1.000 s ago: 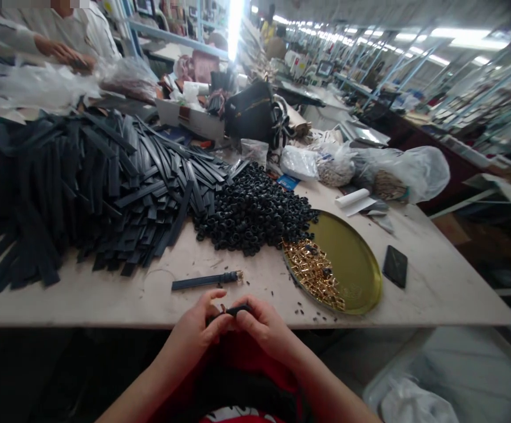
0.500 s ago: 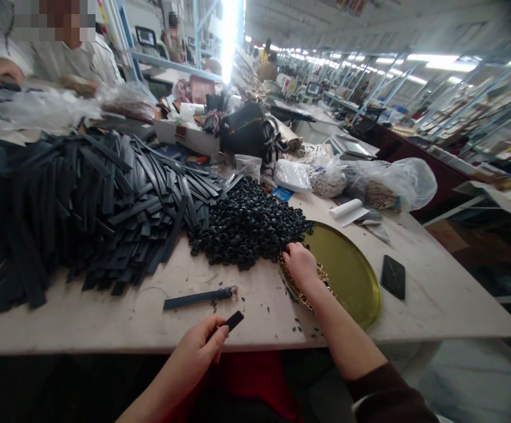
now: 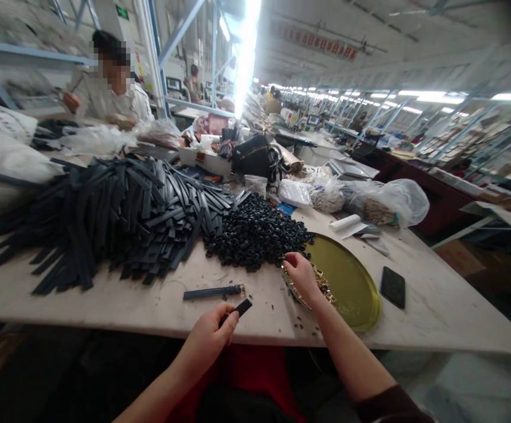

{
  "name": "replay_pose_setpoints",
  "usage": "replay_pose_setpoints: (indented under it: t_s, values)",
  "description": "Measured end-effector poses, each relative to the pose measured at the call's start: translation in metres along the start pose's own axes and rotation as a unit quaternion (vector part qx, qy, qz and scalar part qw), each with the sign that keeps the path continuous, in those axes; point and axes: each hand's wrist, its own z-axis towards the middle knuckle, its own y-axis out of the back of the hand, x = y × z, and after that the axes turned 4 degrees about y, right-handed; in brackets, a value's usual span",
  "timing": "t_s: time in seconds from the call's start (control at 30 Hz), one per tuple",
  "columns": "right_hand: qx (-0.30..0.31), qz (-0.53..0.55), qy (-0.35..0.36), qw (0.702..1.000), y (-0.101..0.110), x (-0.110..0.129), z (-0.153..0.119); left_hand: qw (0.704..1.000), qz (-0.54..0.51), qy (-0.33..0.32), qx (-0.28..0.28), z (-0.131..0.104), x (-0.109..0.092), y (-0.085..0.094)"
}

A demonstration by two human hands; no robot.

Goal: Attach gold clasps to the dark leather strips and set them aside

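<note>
My left hand [image 3: 211, 330] is closed around a short black strap [image 3: 243, 306], its squared end sticking out past the thumb, close to the table's front edge. My right hand [image 3: 300, 272] is pinched over the left part of a gold-coloured round tray [image 3: 361, 282]; something tiny is at its fingertips, too small to make out. Gold metal buckles [image 3: 324, 286] lie heaped under and beside that hand. Between the hands and the piles lies a dark strap with a gold buckle [image 3: 213, 292]. Black loops [image 3: 255, 232] form a heap just beyond the right hand.
A large pile of dark straps [image 3: 118, 217] covers the table's left. A phone [image 3: 393, 286] lies right of the tray. Behind are a black bag [image 3: 255, 155], plastic bags [image 3: 396, 202] and a white roll [image 3: 347, 225]. A co-worker [image 3: 114, 100] sits across at the far left.
The view has tilted up and turned slightly left, showing more of the co-worker. My right hand has drawn back slightly from the loops, fingertips lifted. My left hand keeps the strap.
</note>
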Motion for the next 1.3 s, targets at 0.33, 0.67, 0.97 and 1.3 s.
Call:
replay_pose_setpoints:
  t_s: [0.33,0.67,0.97,1.3]
  values:
    - [0.178,0.476,-0.118,0.853,-0.032,0.081,-0.089,0.997,0.054,-0.016,-0.058,0.001,-0.002,0.006]
    - [0.248,0.439,-0.132,0.853,-0.042,0.078,-0.086,1.0,-0.022,-0.012,0.019,0.006,0.012,0.009]
    - [0.258,0.474,-0.166,0.825,-0.053,0.071,-0.092,0.995,-0.08,0.058,0.028,0.015,0.022,0.015]
    - [0.259,0.615,-0.288,0.686,-0.052,0.075,-0.099,0.996,0.045,0.079,-0.019,0.007,0.016,0.017]
